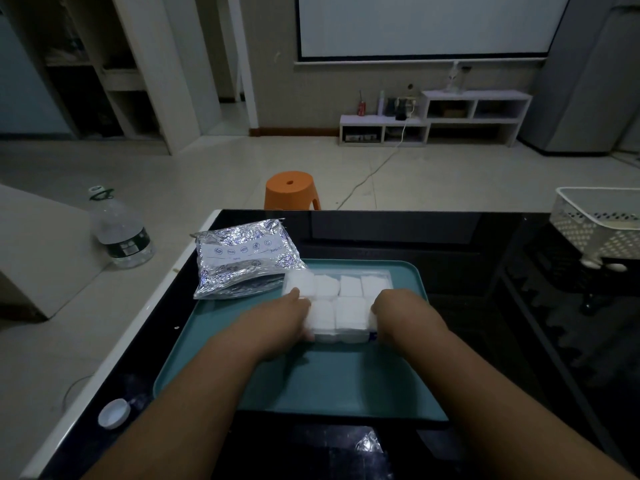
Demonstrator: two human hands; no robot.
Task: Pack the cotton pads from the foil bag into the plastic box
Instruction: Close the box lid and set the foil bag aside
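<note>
A clear plastic box [375, 272] lies on a teal tray [325, 382], filled with two rows of white cotton pad stacks [350, 308]. My left hand [280, 317] grips the box's left end, fingers curled around its near corner. On the box's right end rests my right hand [398, 311], its fingers pressed against the side. A crinkled silver foil bag [242, 258] lies at the tray's far left corner, its mouth facing me; what it holds is hidden.
A white bottle cap [113, 413] lies on the black table [485, 271] near its left edge. A scrap of foil [369, 441] sits in front of the tray. A white perforated basket [595, 223] stands far right. An orange stool [291, 189] and a water jug [119, 230] stand on the floor.
</note>
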